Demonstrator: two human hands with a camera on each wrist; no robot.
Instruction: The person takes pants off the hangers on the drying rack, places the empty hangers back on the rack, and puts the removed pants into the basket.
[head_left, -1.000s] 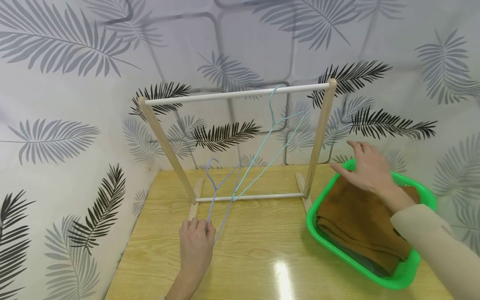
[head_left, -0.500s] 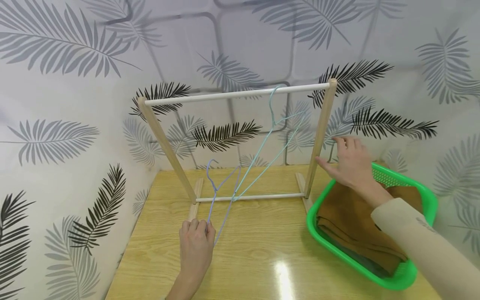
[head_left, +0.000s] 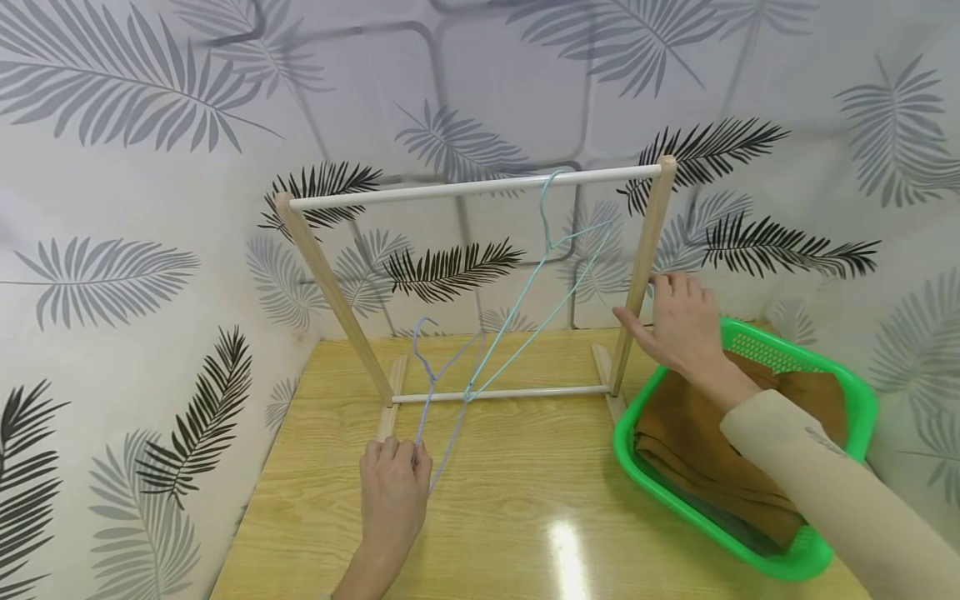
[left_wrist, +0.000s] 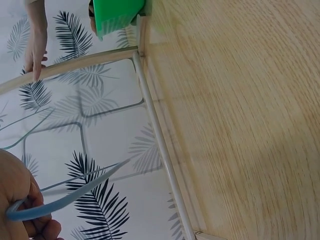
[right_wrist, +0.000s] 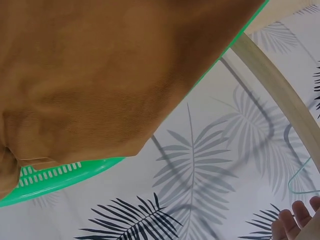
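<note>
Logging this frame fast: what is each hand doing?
Left hand: grips the blue hanger.
Right hand: open, at the rack's right post.

A rack (head_left: 480, 283) stands at the back of the table (head_left: 525, 517). One hanger (head_left: 558, 267) hangs on its top bar; another (head_left: 442, 392) leans before it at left. Right of the rack sits a basket (head_left: 855, 392) with cloth (head_left: 690, 442) in it.

It looks like a home laundry corner: a small wooden drying rack (head_left: 480, 283) with wire hangers (head_left: 555, 275) stands on a wood-grain table (head_left: 517, 500), a green basket (head_left: 750, 542) of folded brown cloth (head_left: 697, 442) beside it, leaf-patterned wallpaper (head_left: 150, 167) behind.
</note>
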